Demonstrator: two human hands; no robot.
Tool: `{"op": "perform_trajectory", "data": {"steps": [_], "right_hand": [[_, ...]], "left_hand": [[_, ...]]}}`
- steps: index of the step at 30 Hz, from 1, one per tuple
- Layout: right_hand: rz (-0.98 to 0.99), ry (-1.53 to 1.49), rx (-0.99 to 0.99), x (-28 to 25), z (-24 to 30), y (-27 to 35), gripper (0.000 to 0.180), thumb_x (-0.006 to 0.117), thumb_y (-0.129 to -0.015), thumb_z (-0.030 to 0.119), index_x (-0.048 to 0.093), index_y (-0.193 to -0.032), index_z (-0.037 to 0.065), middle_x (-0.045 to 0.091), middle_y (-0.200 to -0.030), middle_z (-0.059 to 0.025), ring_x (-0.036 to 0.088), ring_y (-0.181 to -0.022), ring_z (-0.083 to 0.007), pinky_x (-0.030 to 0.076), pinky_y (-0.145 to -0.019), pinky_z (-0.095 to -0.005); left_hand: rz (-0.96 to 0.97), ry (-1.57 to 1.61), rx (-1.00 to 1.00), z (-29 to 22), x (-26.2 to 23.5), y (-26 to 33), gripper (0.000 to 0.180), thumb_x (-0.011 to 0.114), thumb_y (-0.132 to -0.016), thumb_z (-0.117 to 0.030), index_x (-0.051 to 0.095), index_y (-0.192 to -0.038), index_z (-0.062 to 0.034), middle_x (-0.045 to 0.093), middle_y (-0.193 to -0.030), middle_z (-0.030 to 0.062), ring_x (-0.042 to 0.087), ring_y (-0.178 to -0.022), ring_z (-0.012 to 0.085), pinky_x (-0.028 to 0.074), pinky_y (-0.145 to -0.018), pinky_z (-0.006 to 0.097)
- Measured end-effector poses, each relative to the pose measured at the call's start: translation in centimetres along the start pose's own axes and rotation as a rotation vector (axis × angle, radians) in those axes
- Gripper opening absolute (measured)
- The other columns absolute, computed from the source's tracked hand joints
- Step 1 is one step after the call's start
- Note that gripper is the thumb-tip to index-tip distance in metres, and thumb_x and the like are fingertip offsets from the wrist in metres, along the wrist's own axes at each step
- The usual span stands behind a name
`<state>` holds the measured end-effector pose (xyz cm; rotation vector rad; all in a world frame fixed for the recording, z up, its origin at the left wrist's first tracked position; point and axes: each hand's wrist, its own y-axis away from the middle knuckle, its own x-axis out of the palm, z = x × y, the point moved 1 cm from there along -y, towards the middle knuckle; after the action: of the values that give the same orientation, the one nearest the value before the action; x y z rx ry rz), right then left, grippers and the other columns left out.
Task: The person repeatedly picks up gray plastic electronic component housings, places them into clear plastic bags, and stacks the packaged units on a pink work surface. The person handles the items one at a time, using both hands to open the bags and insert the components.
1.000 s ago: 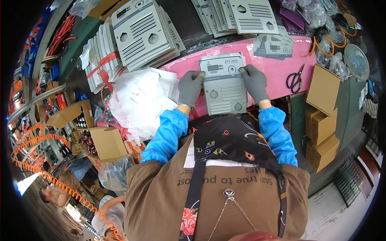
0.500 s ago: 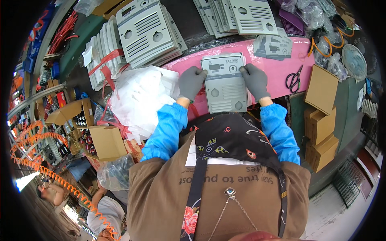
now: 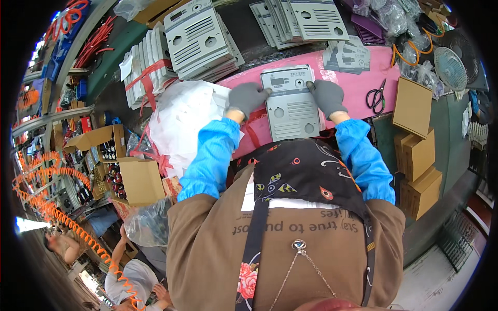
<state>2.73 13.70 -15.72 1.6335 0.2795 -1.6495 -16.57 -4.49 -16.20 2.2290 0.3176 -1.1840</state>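
Observation:
A flat grey front panel with slots and round holes lies on the pink sheet before me. A printed grey label with cut-outs covers its upper part. My left hand, in a grey glove, is closed at the panel's left edge, its thumb on the label's side. Gloved alike, my right hand grips the opposite edge near the top, thumb pressed on the label. Fingers of both hands are curled and partly hidden. Black-handled scissors lie to the right.
Stacked panels stand at the far left, more panels at the back. Loose labels lie behind my right hand. White sheets are heaped on the left. Cardboard boxes are at the right; a co-worker is at lower left.
The view has shifted slightly. My right thumb has moved a little up along the label's edge; my left hand stays at its side. The co-worker's arm has moved.

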Motion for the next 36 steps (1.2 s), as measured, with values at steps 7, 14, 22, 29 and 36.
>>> {"op": "perform_trajectory", "data": {"steps": [7, 14, 22, 29, 36], "right_hand": [[-0.097, -0.553, 0.134, 3.6, -1.9, 2.3, 0.046, 0.045, -0.099, 0.048, 0.066, -0.100, 0.007, 0.068, -0.090, -0.0189, 0.065, -0.085, -0.0370, 0.050, -0.077, -0.0479], [0.192, -1.883, 0.223, 3.9, -5.1, 6.9, 0.038, 0.049, -0.100, 0.041, 0.063, -0.110, 0.007, 0.067, -0.088, -0.0075, 0.065, -0.077, -0.0189, 0.053, -0.066, -0.0340], [-0.011, -2.057, 0.200, -1.7, -8.8, 6.6, 0.049, 0.047, -0.099, 0.054, 0.063, -0.109, 0.008, 0.066, -0.086, -0.0057, 0.063, -0.070, -0.0174, 0.053, -0.058, -0.0352], [-0.223, -1.246, 0.316, -12.7, -9.4, -7.2, 0.058, 0.055, -0.091, 0.060, 0.067, -0.098, 0.004, 0.063, -0.083, -0.0064, 0.058, -0.066, -0.0196, 0.048, -0.051, -0.0378], [-0.439, -0.471, 0.151, -15.1, -8.5, -23.3, 0.067, 0.046, -0.096, 0.058, 0.069, -0.104, -0.005, 0.070, -0.100, -0.0255, 0.069, -0.095, -0.0384, 0.054, -0.075, -0.0468]], "left_hand": [[-0.081, 0.884, -0.181, -7.0, 0.1, 4.4, 0.045, 0.075, -0.082, -0.026, 0.061, -0.110, 0.0058, 0.070, -0.096, 0.0135, 0.069, -0.080, 0.0206, 0.054, -0.062, 0.033], [-0.130, 0.555, 0.203, -21.5, -6.2, 1.7, 0.062, 0.071, -0.069, -0.045, 0.064, -0.104, 0.0063, 0.069, -0.094, 0.0254, 0.069, -0.090, 0.0357, 0.054, -0.079, 0.039], [-0.137, 0.688, 0.228, -26.0, -5.6, -1.4, 0.066, 0.075, -0.071, -0.045, 0.062, -0.110, 0.0070, 0.071, -0.095, 0.0204, 0.072, -0.083, 0.0289, 0.056, -0.077, 0.037], [-0.133, 0.962, 0.025, -15.0, -6.1, 2.9, 0.057, 0.067, -0.091, -0.039, 0.055, -0.126, 0.0051, 0.066, -0.099, 0.0105, 0.064, -0.078, 0.0133, 0.055, -0.068, 0.028], [-0.175, 1.141, -0.232, -8.7, -2.4, 11.1, 0.040, 0.066, -0.093, -0.029, 0.060, -0.118, 0.0021, 0.064, -0.090, 0.0066, 0.062, -0.075, 0.0122, 0.054, -0.066, 0.027]]}}
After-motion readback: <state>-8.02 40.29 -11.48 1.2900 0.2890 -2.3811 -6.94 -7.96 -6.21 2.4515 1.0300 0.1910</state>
